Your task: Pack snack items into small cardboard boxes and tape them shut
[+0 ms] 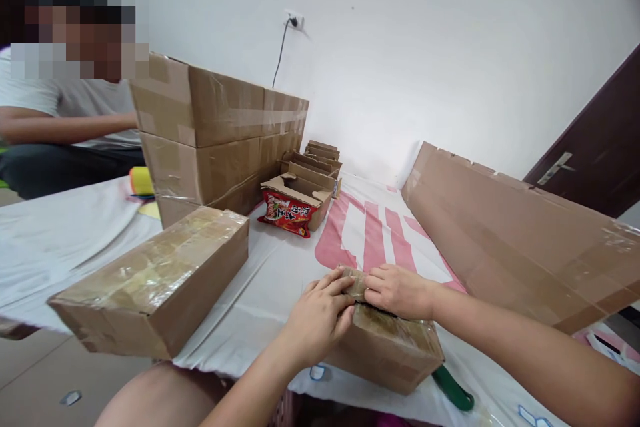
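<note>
A taped cardboard box (385, 353) lies on the white cloth in front of me, with a dark gap across its top. My left hand (320, 313) rests on the box's near left side, fingers bent over the cardboard flap (356, 285) at the gap and thumb by its edge. From the other side, my right hand (400, 290) grips the same flap with curled fingers. The fingertips are partly hidden against the cardboard. A green handle (454, 390) sticks out beside the box's right corner; the rest of that tool is hidden.
Another taped box (155, 273) stands to the left. Behind it rises a stack of cartons (225, 113), with a person (75, 120) sitting beyond. Open cartons (323, 197) and a red food packet (285, 212) are further back. A large cardboard sheet (505, 233) leans on the right.
</note>
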### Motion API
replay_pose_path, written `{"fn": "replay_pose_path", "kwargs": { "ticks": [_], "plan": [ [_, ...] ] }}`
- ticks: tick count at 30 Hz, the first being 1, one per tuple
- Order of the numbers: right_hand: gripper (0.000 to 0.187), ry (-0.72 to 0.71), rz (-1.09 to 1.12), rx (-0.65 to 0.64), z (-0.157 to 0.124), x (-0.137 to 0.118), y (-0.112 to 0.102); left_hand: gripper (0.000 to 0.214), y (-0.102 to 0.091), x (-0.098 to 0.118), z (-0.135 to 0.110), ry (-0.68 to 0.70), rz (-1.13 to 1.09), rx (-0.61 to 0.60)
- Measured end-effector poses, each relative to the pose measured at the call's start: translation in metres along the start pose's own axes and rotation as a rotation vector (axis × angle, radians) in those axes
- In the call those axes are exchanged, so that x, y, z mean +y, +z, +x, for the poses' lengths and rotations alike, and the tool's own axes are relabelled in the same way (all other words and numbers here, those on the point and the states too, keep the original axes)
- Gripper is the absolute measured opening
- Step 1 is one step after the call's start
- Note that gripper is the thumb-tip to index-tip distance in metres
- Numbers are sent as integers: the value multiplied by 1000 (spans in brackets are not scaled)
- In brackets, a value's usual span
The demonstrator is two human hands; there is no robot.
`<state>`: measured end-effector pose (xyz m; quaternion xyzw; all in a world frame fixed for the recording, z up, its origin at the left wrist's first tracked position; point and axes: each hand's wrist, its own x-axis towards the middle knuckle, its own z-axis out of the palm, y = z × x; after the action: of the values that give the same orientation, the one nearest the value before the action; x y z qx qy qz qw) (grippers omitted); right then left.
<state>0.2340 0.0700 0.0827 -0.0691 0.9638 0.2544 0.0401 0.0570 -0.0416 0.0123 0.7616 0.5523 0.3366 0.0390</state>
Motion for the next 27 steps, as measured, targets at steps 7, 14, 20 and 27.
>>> {"fn": "replay_pose_path", "kwargs": {
  "ticks": [7,14,20,27],
  "plan": [
    [10,272,229,19,-23,-1,10,26,2,-3,-3,26,-6,5],
    [21,179,118,191,-25,-4,21,31,-4,4,-3,-51,-19,-82],
    [14,181,135,128,-22,-5,21,33,-4,4,-4,-50,24,-106],
    [13,266,258,83,-37,-6,25,33,-2,4,-3,-24,47,-79]
  ]
}}
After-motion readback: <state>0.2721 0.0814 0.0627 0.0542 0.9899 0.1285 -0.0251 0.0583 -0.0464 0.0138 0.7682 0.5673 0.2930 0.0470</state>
